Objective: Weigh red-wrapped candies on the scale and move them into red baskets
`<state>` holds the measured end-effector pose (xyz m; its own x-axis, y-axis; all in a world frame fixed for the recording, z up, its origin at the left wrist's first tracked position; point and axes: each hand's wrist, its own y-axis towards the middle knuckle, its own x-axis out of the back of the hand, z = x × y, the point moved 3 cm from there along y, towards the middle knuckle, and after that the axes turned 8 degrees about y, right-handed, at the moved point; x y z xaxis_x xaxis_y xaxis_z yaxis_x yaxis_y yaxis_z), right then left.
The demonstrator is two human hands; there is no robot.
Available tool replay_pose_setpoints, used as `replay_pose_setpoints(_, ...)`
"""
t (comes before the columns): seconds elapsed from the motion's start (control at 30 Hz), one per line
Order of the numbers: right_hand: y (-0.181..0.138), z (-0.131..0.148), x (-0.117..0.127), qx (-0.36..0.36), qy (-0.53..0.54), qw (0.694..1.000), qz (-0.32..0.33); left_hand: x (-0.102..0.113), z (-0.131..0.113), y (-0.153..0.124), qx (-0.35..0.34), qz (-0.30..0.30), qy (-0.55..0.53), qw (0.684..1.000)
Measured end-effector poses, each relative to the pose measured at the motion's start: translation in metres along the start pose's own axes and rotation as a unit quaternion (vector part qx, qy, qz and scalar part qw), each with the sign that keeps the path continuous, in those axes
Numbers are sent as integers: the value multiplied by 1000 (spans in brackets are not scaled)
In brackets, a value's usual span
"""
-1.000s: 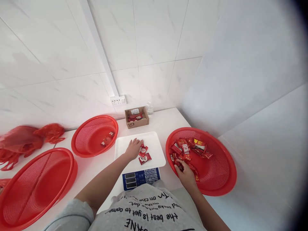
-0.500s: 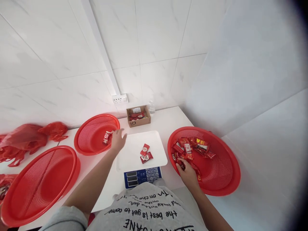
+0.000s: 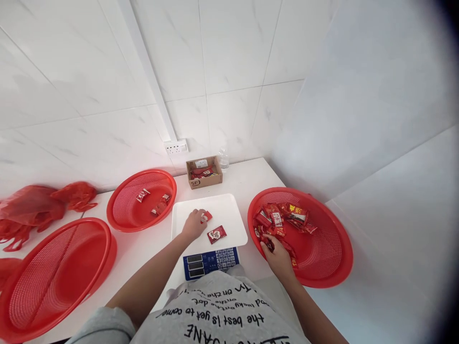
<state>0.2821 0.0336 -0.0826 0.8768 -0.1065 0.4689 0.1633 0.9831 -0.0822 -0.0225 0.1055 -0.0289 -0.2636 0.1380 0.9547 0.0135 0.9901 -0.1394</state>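
**K:** Since you asked near-first: closest in is the blue scale keypad (image 3: 210,262) at the counter's front edge, with the white weighing tray (image 3: 229,210) on top of it.

**M:** Hands?

**K:** Left hand (image 3: 193,224) is on the tray, fingers curled down onto a small red packet (image 3: 205,216) near tray centre. Pinching it, I think; the knuckles hide the contact, so I can't be sure it's gripped rather than just touched. Second red packet (image 3: 216,234) lies flat just beside it, toward the keypad, untouched.

**M:** Right?

**K:** Right hand (image 3: 276,255) is at the near-left rim of the right basket (image 3: 337,267), fingers bent around red wrappers there. The pile of red packets (image 3: 283,220) fills the basket's left half, next to the tray.

**M:** Left side of the counter?

**K:** Large red basket (image 3: 53,277) at the front-left corner, mesh only showing. Behind it, a smaller red basket (image 3: 122,215) just left of the tray, holding a few packets (image 3: 142,194) well apart from the left hand.

**M:** Back edge?

**K:** Cardboard box (image 3: 204,180) with red packets inside, against the wall behind the tray. Clear bottle (image 3: 224,159) just to its right. Red plastic bags (image 3: 39,205) are bunched at the far-left back edge. Wall socket (image 3: 175,146) above the box.
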Motion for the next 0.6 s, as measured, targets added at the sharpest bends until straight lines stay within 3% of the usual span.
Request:
replay_pose_setpoints(0.17,1,-1,0,-2,0,1000,2,60,62,13,116,-122,25,985)
replay_pose_setpoints(0.27,2,-3,0,-4,-4,1000,2,73,71,10,118,-183,26,976)
replay_pose_setpoints(0.33,2,-5,-1,-6,-4,1000,4,57,53,2,32,-150,3,988)
replay_pose_setpoints(0.43,4,-8,-1,-17,-3,1000,8,13,6,-19,-136,-4,-23,990)
replay_pose_setpoints(0.5,4,-10,-1,-22,-2,1000,8,-9,-19,-30,-177,48,-13,983)
replay_pose_setpoints(0.6,4,-9,-1,-16,3,1000,4,-25,-38,-38,-196,80,9,977)
